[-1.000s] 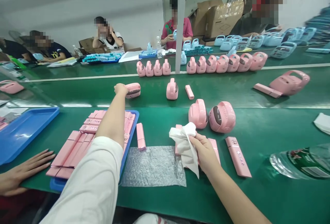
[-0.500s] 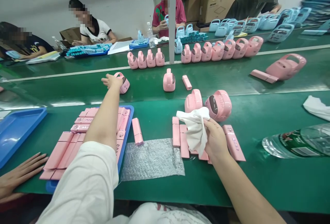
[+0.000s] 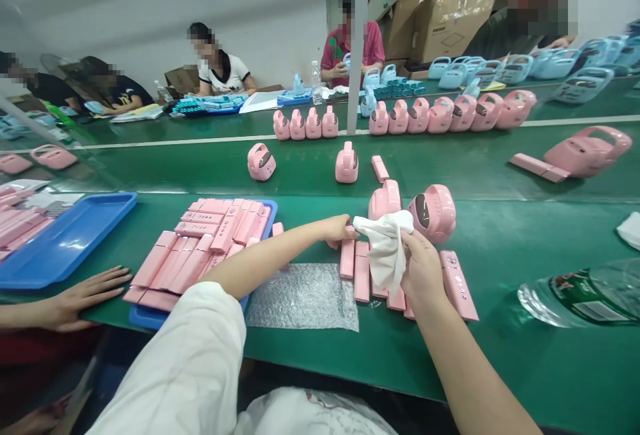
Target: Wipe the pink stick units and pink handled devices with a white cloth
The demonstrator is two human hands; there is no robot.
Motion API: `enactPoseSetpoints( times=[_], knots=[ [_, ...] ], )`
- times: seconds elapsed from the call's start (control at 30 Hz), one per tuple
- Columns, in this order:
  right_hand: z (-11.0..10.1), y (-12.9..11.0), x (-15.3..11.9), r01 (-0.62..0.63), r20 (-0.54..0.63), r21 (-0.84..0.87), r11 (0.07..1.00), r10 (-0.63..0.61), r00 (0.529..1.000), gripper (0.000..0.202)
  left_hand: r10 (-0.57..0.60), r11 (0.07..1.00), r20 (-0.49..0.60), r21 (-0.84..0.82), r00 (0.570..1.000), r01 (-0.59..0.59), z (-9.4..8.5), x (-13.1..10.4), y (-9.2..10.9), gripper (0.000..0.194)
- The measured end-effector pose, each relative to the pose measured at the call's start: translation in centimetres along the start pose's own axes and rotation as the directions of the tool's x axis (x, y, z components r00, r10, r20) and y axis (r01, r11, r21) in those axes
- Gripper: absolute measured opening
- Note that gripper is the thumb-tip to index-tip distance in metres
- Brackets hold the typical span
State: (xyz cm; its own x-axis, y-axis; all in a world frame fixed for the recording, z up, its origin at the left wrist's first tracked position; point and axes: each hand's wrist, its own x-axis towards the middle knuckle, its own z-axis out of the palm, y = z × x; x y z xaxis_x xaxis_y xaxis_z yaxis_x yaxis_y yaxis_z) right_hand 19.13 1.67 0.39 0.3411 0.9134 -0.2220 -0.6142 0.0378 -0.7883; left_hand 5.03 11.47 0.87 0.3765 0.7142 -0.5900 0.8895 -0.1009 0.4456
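My right hand [image 3: 423, 265] is closed on a crumpled white cloth [image 3: 383, 245], held over a row of pink bars. My left hand [image 3: 340, 228] reaches across to the upper end of the leftmost pink bar [image 3: 347, 260]; its fingers are curled at that end, and the bar lies on the green table. Just beyond the cloth stand a rounded pink handled case [image 3: 384, 199] and another pink case with a dark oval window [image 3: 434, 213]. To the right of my right hand lies a pink bar with small buttons [image 3: 457, 286].
Bubble wrap [image 3: 305, 298] lies before me. At left are a blue tray [image 3: 273, 215] heaped with pink bars, another blue tray [image 3: 120, 203] and another person's hand [image 3: 95, 295]. A bottle [image 3: 583, 295] lies at right. Pink cases [image 3: 261, 161] stand on the belt; co-workers sit beyond.
My left hand has left the pink case on the belt and come back right and nearer, to the pink bars. My right hand keeps the cloth. The view has turned slightly left.
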Motion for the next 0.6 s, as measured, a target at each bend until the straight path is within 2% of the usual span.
enactPoseSetpoints(
  times=[0.1, 0.13, 0.2, 0.27, 0.33, 0.4, 0.43, 0.5, 0.6],
  knots=[
    [-0.1, 0.1, 0.0, -0.005, 0.004, -0.004, 1.000, 0.005, 1.000, 0.029, -0.060, 0.998, -0.023, -0.029, 0.998, 0.059, -1.6, 0.8, -1.3, 0.033],
    [-0.1, 0.1, 0.0, -0.008, 0.002, -0.009, 1.000, 0.008, 1.000, 0.029, -0.087, 0.996, -0.058, -0.025, 0.995, 0.086, -2.5, 1.1, -1.8, 0.030],
    [-0.1, 0.2, 0.0, -0.014, -0.002, -0.018, 1.000, 0.014, 1.000, 0.028, -0.124, 0.992, -0.195, -0.013, 0.973, 0.124, -4.9, 1.4, -3.0, 0.032],
    [-0.2, 0.5, 0.1, -0.016, 0.004, -0.030, 0.999, 0.016, 1.000, 0.030, -0.134, 0.989, -0.396, -0.001, 0.909, 0.145, -7.7, 1.4, -4.2, 0.036],
    [-0.4, 0.7, 0.2, -0.024, 0.017, -0.041, 0.999, 0.024, 1.000, 0.030, -0.134, 0.986, -0.580, 0.005, 0.804, 0.168, -10.2, 1.0, -5.4, 0.040],
    [-0.5, 0.9, 0.4, -0.033, 0.026, -0.052, 0.998, 0.034, 0.999, 0.032, -0.135, 0.981, -0.690, 0.009, 0.711, 0.196, -11.9, 0.7, -6.2, 0.040],
    [-0.6, 0.9, 0.5, -0.035, 0.029, -0.055, 0.998, 0.037, 0.999, 0.032, -0.137, 0.978, -0.719, 0.013, 0.682, 0.210, -12.4, 0.5, -6.5, 0.040],
    [-0.6, 0.9, 0.6, -0.030, 0.019, -0.057, 0.998, 0.031, 0.999, 0.031, -0.138, 0.969, -0.734, 0.038, 0.665, 0.243, -12.8, 0.3, -6.6, 0.039],
    [-0.5, 0.6, 0.6, -0.019, -0.011, -0.050, 0.999, 0.018, 1.000, 0.029, -0.156, 0.943, -0.684, 0.111, 0.712, 0.314, -12.3, -0.1, -6.3, 0.039]
  ],
)
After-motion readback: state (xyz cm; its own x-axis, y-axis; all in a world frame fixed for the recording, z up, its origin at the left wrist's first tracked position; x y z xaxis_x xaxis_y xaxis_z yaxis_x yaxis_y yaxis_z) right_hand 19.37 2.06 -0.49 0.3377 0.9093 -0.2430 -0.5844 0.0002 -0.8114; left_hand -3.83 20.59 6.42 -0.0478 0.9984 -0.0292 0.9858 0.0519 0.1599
